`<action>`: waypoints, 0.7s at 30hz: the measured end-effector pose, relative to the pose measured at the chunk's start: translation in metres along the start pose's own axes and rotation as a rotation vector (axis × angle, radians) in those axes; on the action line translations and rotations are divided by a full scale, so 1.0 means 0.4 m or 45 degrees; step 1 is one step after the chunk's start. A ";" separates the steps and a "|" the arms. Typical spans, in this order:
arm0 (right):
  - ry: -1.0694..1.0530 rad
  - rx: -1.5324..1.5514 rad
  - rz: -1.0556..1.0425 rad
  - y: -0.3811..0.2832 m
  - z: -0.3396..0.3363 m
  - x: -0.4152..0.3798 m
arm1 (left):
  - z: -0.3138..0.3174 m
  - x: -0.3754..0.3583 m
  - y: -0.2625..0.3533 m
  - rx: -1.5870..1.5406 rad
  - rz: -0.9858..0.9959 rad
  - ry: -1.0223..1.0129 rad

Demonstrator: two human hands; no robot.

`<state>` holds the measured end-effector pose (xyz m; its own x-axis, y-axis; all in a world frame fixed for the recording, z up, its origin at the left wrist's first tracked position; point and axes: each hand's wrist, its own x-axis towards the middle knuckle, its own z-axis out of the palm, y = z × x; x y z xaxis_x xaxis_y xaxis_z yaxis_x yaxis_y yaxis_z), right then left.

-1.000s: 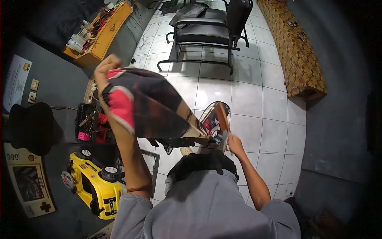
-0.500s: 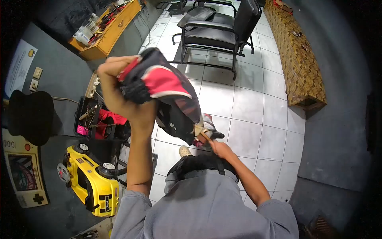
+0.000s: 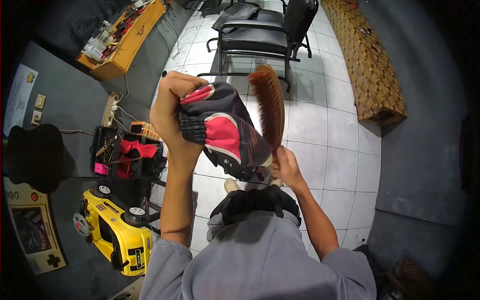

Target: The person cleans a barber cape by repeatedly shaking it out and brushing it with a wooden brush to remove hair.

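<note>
My left hand (image 3: 175, 112) is raised left of centre, its fingers closed on a bunched black, red and white cloth (image 3: 225, 132) with a gathered elastic edge. The cloth hangs to the right of that hand. Lower and to the right, my right hand (image 3: 287, 167) grips the handle end of a long wooden brush (image 3: 275, 107). This brush stands nearly upright, with its reddish-brown bristles facing left toward the cloth. The cloth's lower right end lies close to my right hand; whether they touch is unclear.
A black chair (image 3: 260, 37) stands ahead on the white tiled floor (image 3: 307, 120). To the right is a long woven box (image 3: 370, 65). A wooden shelf (image 3: 130, 45) holds bottles and tools. At the left are a black crate (image 3: 102, 140) and a yellow toy car (image 3: 115, 225).
The brush has swung up from low beside the cloth to nearly upright, its bristles now in view. My left hand has shifted slightly right, and the cloth has turned and spread.
</note>
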<state>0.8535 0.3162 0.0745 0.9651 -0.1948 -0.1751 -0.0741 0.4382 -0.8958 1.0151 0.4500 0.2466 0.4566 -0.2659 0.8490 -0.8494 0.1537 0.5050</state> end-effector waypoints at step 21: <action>0.164 -0.059 0.265 0.079 -0.015 0.016 | -0.089 0.005 -0.055 -0.580 0.041 0.010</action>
<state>0.8558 0.3235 0.0428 0.8880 -0.2158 -0.4060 -0.2825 0.4406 -0.8521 1.0439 0.4798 0.2427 0.4353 -0.2470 0.8657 -0.6610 0.5652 0.4936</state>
